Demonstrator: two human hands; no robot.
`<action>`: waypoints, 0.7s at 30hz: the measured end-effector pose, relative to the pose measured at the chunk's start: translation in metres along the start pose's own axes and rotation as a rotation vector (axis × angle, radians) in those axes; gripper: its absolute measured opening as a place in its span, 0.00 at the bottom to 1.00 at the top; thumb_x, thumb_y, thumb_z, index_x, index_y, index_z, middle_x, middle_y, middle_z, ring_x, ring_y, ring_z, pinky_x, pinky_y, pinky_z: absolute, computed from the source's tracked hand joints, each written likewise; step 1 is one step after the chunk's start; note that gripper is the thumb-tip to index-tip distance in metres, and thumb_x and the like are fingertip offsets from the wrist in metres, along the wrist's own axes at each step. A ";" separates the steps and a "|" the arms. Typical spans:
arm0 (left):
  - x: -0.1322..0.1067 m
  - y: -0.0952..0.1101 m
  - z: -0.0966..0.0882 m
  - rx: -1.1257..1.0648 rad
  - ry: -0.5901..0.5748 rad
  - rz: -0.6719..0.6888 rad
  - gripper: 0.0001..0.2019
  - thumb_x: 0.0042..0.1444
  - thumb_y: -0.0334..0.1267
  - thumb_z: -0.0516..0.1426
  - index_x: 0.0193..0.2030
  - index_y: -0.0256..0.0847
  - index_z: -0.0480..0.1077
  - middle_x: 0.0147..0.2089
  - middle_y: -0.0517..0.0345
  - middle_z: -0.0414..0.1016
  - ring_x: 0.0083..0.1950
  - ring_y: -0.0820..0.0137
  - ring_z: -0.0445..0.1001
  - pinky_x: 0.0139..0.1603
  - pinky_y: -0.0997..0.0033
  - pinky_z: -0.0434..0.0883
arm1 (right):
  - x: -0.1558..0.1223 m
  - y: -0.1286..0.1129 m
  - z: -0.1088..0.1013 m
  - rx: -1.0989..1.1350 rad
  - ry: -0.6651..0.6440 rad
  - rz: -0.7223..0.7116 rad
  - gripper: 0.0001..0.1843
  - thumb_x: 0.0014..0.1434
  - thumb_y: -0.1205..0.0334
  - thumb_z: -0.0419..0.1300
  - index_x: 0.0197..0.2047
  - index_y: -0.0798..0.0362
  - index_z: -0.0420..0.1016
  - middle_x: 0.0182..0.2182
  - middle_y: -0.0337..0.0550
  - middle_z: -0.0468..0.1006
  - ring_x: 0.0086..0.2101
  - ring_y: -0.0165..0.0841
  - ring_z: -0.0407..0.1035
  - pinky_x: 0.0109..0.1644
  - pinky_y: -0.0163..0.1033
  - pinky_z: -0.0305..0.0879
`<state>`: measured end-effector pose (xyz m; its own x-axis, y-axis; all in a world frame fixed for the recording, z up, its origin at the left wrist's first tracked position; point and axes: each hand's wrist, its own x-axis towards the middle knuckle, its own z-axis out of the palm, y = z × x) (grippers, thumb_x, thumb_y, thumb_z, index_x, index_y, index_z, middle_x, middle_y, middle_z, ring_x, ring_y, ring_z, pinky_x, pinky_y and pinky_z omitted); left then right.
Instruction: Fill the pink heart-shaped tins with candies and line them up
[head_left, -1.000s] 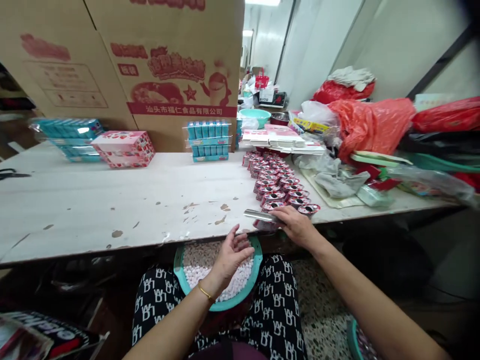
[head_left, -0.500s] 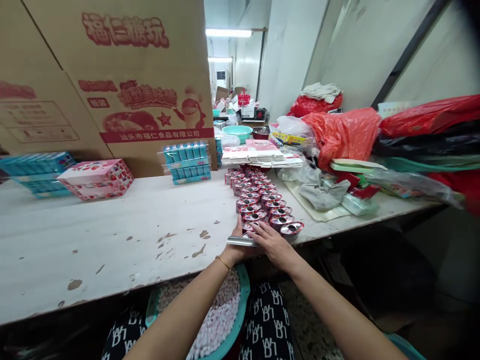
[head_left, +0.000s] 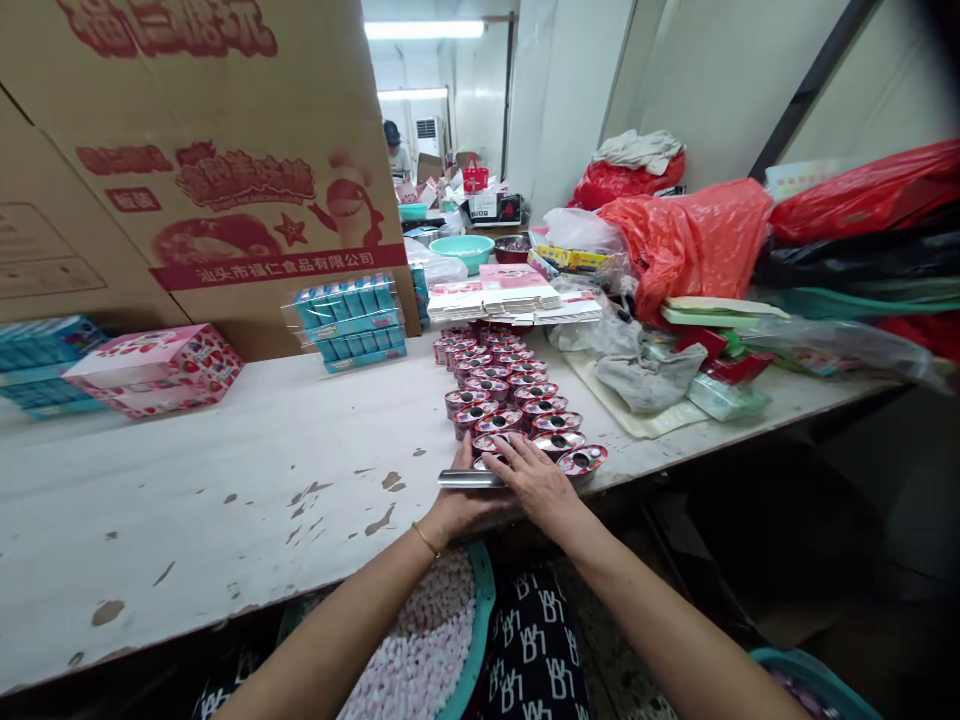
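Small red-and-silver tins (head_left: 559, 443), each with a round dark hole in its top, stand in two or three rows reaching back across the white table (head_left: 300, 440). At the near end, my left hand (head_left: 455, 508) grips a shiny metal strip (head_left: 469, 479) with its thumb up beside the closest tin; its other fingers are mostly hidden. My right hand (head_left: 536, 485) lies with fingers stretched over the nearest tins and the strip's right end. Below the table edge, a teal basin (head_left: 484, 610) holds many small pale pink candies (head_left: 420, 660).
Flat white-and-pink cartons (head_left: 495, 298) lie behind the tins. To the left are blue packs (head_left: 349, 325), a strawberry-print box (head_left: 161, 370) and a large cardboard box (head_left: 247, 180). Red plastic bags (head_left: 690, 240) and a grey cloth (head_left: 649, 377) crowd the right side.
The camera view has shifted, so the boxes and table sit further left. Both hands stay at the near end of the tins with the metal strip. A person shows in the far background.
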<state>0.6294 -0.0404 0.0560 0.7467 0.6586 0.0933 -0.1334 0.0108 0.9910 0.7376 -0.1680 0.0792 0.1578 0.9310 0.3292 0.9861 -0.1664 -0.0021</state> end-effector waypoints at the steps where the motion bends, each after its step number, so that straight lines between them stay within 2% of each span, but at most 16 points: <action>1: 0.000 0.001 -0.012 0.097 -0.058 0.082 0.37 0.28 0.32 0.65 0.52 0.45 0.62 0.55 0.51 0.62 0.59 0.59 0.56 0.60 0.59 0.53 | -0.003 -0.003 -0.002 0.024 0.029 0.005 0.28 0.54 0.73 0.48 0.58 0.47 0.56 0.59 0.45 0.55 0.58 0.39 0.44 0.58 0.51 0.49; 3: 0.007 0.004 -0.038 0.287 -0.119 0.209 0.36 0.33 0.36 0.64 0.53 0.43 0.60 0.54 0.49 0.62 0.56 0.59 0.59 0.58 0.58 0.56 | -0.012 -0.013 -0.006 0.112 0.110 0.014 0.30 0.54 0.75 0.45 0.59 0.48 0.52 0.60 0.44 0.53 0.59 0.37 0.43 0.59 0.50 0.49; 5: 0.024 0.005 -0.058 0.333 -0.024 0.194 0.33 0.40 0.41 0.61 0.56 0.42 0.57 0.55 0.47 0.60 0.55 0.60 0.60 0.56 0.58 0.57 | -0.023 -0.025 -0.004 0.238 0.223 0.051 0.32 0.54 0.76 0.43 0.61 0.49 0.46 0.60 0.43 0.53 0.59 0.35 0.44 0.58 0.49 0.51; 7: 0.047 0.002 -0.064 0.307 0.094 0.128 0.32 0.46 0.44 0.56 0.58 0.42 0.53 0.59 0.46 0.54 0.58 0.60 0.56 0.58 0.57 0.54 | -0.029 -0.036 0.005 0.327 0.340 0.139 0.34 0.53 0.77 0.42 0.62 0.49 0.42 0.59 0.44 0.53 0.58 0.35 0.45 0.57 0.51 0.54; 9: 0.070 -0.005 -0.054 0.263 0.121 0.076 0.36 0.46 0.46 0.57 0.60 0.40 0.48 0.63 0.45 0.48 0.62 0.60 0.50 0.61 0.58 0.48 | -0.028 -0.042 0.020 0.318 0.385 0.230 0.35 0.53 0.77 0.41 0.62 0.47 0.42 0.60 0.44 0.51 0.59 0.38 0.43 0.57 0.54 0.53; 11: 0.087 -0.015 -0.032 0.251 0.100 0.064 0.41 0.42 0.46 0.60 0.61 0.37 0.46 0.64 0.44 0.45 0.64 0.60 0.44 0.63 0.61 0.44 | -0.022 -0.041 0.035 0.237 0.358 0.275 0.34 0.53 0.77 0.41 0.62 0.45 0.45 0.60 0.43 0.50 0.59 0.40 0.40 0.57 0.57 0.51; 13: 0.096 -0.023 -0.010 0.286 0.124 0.069 0.43 0.42 0.47 0.60 0.61 0.35 0.44 0.65 0.43 0.42 0.65 0.61 0.41 0.63 0.63 0.40 | -0.013 -0.037 0.046 0.155 0.313 0.280 0.33 0.54 0.77 0.42 0.61 0.45 0.48 0.60 0.43 0.51 0.60 0.41 0.38 0.57 0.58 0.50; 15: 0.100 -0.029 0.005 0.332 0.158 0.078 0.42 0.44 0.48 0.58 0.62 0.35 0.43 0.65 0.43 0.40 0.66 0.62 0.38 0.64 0.63 0.39 | -0.005 -0.031 0.051 0.106 0.300 0.274 0.31 0.54 0.76 0.43 0.61 0.46 0.49 0.59 0.44 0.53 0.60 0.42 0.38 0.57 0.57 0.50; 18: 0.104 -0.031 0.007 0.353 0.157 0.091 0.40 0.45 0.49 0.57 0.61 0.35 0.44 0.65 0.44 0.42 0.65 0.63 0.40 0.64 0.64 0.40 | 0.001 -0.026 0.051 0.082 0.310 0.253 0.30 0.55 0.75 0.44 0.60 0.48 0.50 0.59 0.45 0.55 0.59 0.41 0.39 0.58 0.56 0.50; 21: 0.121 -0.024 -0.008 0.400 0.230 0.134 0.36 0.50 0.51 0.52 0.61 0.36 0.46 0.64 0.44 0.47 0.64 0.63 0.47 0.63 0.64 0.44 | -0.001 -0.027 0.054 0.093 0.333 0.256 0.32 0.53 0.77 0.43 0.60 0.48 0.50 0.59 0.43 0.54 0.59 0.40 0.40 0.58 0.55 0.50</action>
<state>0.7181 0.0449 0.0428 0.5702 0.7845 0.2438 0.0768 -0.3464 0.9349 0.7141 -0.1469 0.0279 0.3872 0.7055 0.5937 0.9204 -0.3342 -0.2031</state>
